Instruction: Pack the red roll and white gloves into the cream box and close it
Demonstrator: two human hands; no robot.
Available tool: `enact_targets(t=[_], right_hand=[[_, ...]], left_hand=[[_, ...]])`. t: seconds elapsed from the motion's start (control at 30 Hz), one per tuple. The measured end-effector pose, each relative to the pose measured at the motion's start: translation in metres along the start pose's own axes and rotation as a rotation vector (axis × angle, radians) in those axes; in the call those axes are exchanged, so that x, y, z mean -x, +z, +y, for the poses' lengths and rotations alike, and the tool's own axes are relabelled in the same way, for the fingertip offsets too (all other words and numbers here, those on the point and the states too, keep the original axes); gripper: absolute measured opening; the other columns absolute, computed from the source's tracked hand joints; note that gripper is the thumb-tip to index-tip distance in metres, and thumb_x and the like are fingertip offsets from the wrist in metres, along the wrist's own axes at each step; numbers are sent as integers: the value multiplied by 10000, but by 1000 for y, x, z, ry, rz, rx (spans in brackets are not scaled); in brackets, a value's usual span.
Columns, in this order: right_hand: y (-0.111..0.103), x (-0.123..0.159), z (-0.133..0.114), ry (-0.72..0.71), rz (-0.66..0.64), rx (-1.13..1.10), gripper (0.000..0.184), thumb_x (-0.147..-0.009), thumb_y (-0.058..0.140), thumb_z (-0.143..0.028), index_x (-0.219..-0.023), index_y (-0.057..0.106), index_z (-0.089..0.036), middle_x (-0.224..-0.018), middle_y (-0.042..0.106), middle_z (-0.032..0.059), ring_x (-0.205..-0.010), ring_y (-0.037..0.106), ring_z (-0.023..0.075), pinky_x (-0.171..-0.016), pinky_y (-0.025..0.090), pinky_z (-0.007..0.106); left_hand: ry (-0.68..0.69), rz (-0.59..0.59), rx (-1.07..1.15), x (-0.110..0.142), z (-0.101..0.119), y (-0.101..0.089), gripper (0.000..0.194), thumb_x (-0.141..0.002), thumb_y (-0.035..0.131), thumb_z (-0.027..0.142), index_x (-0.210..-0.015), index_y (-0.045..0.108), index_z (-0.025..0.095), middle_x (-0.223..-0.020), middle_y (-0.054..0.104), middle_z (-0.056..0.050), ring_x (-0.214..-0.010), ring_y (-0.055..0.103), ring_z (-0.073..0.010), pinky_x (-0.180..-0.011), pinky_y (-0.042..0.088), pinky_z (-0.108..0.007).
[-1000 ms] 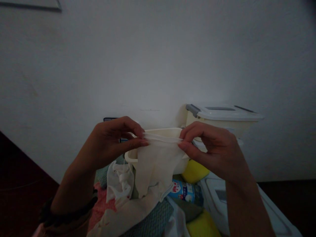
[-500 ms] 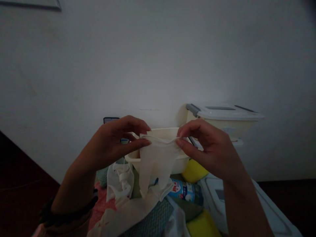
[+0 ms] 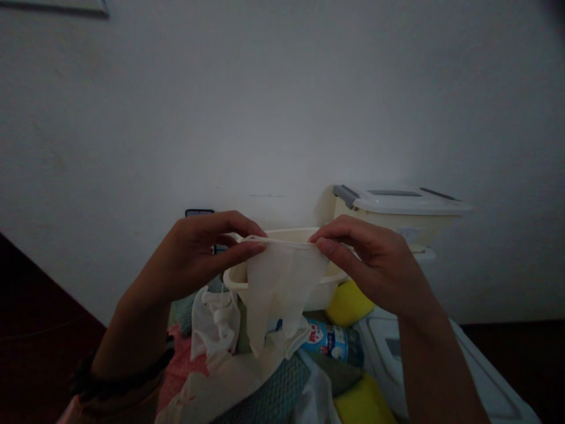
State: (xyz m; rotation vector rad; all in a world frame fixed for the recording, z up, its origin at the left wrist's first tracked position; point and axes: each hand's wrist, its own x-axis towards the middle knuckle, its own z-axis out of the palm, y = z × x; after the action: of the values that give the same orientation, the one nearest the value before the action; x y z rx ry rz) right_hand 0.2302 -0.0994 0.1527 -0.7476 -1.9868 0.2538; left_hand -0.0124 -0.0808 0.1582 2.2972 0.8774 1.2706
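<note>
Here, two hands hold one white cloth (image 3: 282, 277) in front of one cream basin (image 3: 320, 297); one phone (image 3: 199, 212) stands behind the basin's left side, and right of the basin are one blue-labelled bottle (image 3: 329, 340), two yellow pieces (image 3: 350, 303) and two white lids (image 3: 410, 203). The left hand (image 3: 198, 253) and right hand (image 3: 375, 268) each pinch an upper corner between fingers. The cloth looks thin, its top edge nearly straight, pointed ends hanging. Below the basin, piled fabrics hide the surface; behind it rises a pale, dim wall (image 3: 265, 106).
</note>
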Motion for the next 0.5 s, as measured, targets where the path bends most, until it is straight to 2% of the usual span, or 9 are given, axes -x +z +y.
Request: enact_targets(t=[0.2, 0.37, 0.5], right_hand=[[-1, -1, 1, -10, 11, 26, 118, -886, 567, -230, -887, 675, -183, -814, 684, 9, -721, 602, 100, -634, 465, 220], [-3, -1, 2, -21, -74, 47, 133, -845, 633, -263, -944, 689, -195, -814, 691, 10, -742, 615, 118, -674, 477, 244], [-3, -2, 0, -42, -125, 55, 129, -814, 672, -284, -890, 686, -181, -744, 660, -3, -685, 594, 107, -653, 466, 239]], left_hand=[[-37, 29, 15, 0, -1, 0, 148, -801, 658, 342, -778, 706, 204, -746, 704, 2, -664, 643, -121, -584, 530, -176], [-55, 51, 57, 0, -4, 1, 138, -797, 664, 343, -775, 706, 214, -741, 704, -1, -667, 632, -131, -596, 528, -194], [-50, 31, 63, 0, -4, 1, 130, -799, 669, 323, -805, 708, 199, -779, 703, -16, -696, 631, -129, -612, 534, -190]])
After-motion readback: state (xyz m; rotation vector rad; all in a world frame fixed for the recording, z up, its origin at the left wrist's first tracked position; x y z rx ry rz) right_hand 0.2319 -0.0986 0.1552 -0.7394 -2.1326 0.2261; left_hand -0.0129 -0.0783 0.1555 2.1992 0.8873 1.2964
